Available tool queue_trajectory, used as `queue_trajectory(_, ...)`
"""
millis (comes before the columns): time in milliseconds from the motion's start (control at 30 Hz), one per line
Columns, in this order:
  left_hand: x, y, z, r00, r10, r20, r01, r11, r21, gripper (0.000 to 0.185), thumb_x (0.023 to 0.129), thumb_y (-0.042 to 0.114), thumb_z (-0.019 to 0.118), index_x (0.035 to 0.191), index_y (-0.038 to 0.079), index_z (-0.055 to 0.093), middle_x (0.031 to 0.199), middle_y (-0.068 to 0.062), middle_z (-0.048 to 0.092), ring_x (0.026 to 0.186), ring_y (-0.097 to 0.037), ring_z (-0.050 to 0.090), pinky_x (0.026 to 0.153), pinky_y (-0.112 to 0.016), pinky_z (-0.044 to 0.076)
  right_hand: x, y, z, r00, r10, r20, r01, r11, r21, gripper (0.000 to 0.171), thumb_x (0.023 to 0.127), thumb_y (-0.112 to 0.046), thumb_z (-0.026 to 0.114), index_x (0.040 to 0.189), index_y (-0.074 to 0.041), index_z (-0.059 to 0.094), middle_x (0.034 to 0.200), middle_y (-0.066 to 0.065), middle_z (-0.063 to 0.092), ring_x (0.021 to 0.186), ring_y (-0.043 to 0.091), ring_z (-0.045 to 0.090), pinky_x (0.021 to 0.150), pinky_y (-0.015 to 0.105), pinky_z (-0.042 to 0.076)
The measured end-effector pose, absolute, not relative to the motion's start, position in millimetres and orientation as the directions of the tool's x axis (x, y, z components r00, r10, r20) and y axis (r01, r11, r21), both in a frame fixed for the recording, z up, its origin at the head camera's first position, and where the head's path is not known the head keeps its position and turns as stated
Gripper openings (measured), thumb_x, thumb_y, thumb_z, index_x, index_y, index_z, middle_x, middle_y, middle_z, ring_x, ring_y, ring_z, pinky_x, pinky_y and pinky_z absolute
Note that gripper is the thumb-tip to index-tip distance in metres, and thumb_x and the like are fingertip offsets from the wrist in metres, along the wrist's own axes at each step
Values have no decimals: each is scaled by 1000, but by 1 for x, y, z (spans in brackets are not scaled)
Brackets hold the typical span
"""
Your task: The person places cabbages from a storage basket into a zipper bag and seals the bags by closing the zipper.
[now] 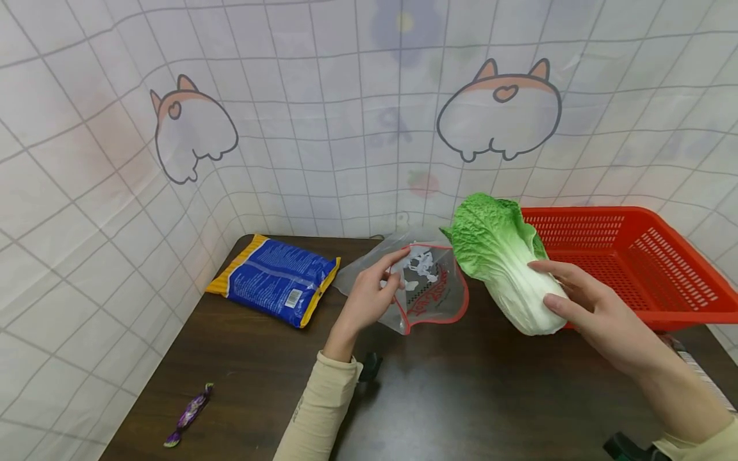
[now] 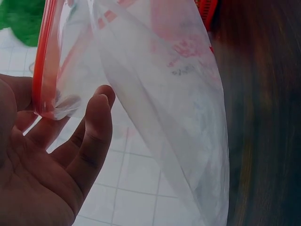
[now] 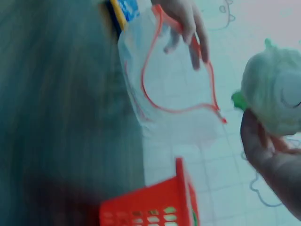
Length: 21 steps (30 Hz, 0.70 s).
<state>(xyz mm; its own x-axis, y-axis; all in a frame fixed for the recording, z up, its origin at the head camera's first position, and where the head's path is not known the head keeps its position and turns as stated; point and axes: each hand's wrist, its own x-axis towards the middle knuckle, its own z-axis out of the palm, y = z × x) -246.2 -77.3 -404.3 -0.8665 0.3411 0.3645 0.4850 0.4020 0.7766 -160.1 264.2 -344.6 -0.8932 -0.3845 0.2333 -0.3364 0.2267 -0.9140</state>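
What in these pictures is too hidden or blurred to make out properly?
- Print on the blue packet: too small in the head view.
- Red lettering on the clear bag: crumpled in the head view, smeared by blur at the left wrist.
- Right hand thumb: behind the cabbage.
- Basket: its near corner is covered by the right hand and cabbage.
- Right wrist view: motion blur throughout.

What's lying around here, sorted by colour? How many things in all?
Green and white: 1, the cabbage held in the right hand
Clear with red rim: 1, the plastic bag held open by the left hand
Red: 1, the basket
Blue and yellow: 1, the packet
Purple: 1, the wrapped candy
Total: 5
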Motion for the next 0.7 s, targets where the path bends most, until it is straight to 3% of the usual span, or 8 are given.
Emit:
queue_trajectory(167,-245,-78,-406,-869,337,363,483,408,775,46,101,9,45,146,21,48,92,-4,69,74,-10,64,51,-29,50,-165,254,-363,-766,-563,310,-266,-161,-950,53,99,11,29,148,-9,36,133,9,43,106,16,56,81,28,53)
queue_trajectory(333,-246,-78,-406,-865,342,367,487,392,781,46,102,9,43,146,22,48,92,-8,70,69,-10,64,52,-29,50,-168,244,-378,-736,-622,269,-170,-216,-962,53,101,9,26,149,-12,36,135,7,42,109,16,55,83,31,54)
queue_trajectory(400,-245,-78,-405,-865,340,369,487,384,785,47,102,7,42,146,21,47,103,-8,69,70,-10,64,51,-29,49,-169,240,-380,-776,-591,220,-220,-74,-973,48,103,3,33,148,-13,39,137,6,41,111,15,53,84,30,52)
queue_trajectory(467,-245,-79,-404,-867,335,369,483,382,788,48,102,6,41,147,22,47,103,-6,69,67,-10,63,48,-29,47,-170,235,-380,-827,-537,166,-284,145,-948,43,104,-7,43,145,-20,45,139,0,44,118,12,49,88,27,48)
queue_trajectory(567,-245,-80,-403,-873,321,368,475,385,792,48,102,5,39,147,22,47,103,-5,69,64,-12,62,45,-30,43,-169,227,-376,-888,-447,111,-340,472,-813,37,101,-25,56,137,-32,52,137,-10,49,123,9,44,93,23,41)
queue_trajectory(633,-246,-81,-403,-874,318,367,473,385,793,48,102,6,39,147,24,47,91,-5,69,60,-13,61,44,-29,40,-169,222,-372,-897,-423,125,-372,572,-732,36,98,-32,60,133,-37,55,133,-12,53,124,10,44,96,25,39)
queue_trajectory(700,-246,-81,-403,-870,323,372,480,383,789,48,102,6,39,147,23,47,93,-8,70,60,-13,61,44,-29,40,-168,217,-368,-899,-411,150,-396,619,-678,35,96,-35,62,131,-36,57,129,-9,55,119,13,47,94,31,41)
